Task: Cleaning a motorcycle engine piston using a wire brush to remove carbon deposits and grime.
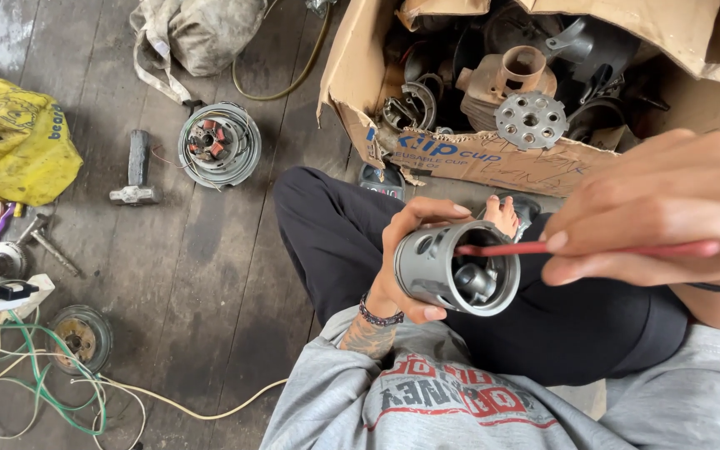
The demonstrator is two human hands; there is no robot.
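Placed throughout by reference to the grey metal piston (452, 268) held over the lap.

Far left of the piston: crumpled yellow bag (12, 143) with dark print, slumped on the plank floor (210, 275), seemingly dropped rather than set down. Below it, a tangle of green and white cables (35, 383) around a round rusty part (81, 336). Nearer, upper left of the piston: small hammer (135, 171) lying flat, and just beside it a round coil plate with copper windings (219, 143), face up, probably laid so to keep the windings off the floor. Above that, a dirty cloth sack (202, 29).

At the piston: left hand (406, 267) wrapped around the skirt, fingers and thumb clamped on the outside, open end turned up toward the face, likely so the inside can be seen and reached. Beaded bracelet on that wrist.

Above the piston: torn brown cardboard box (477, 154), blue lettering on its near flap, flaps splayed open, packed with dark engine parts and a perforated silver disc (531, 119) lying on top.

Right of the piston: right hand (660, 208) pinching a thin red stick-like tool (593, 248) between thumb and fingertips, held level, tip resting at the piston's open mouth, apparently for fine control inside the hollow.
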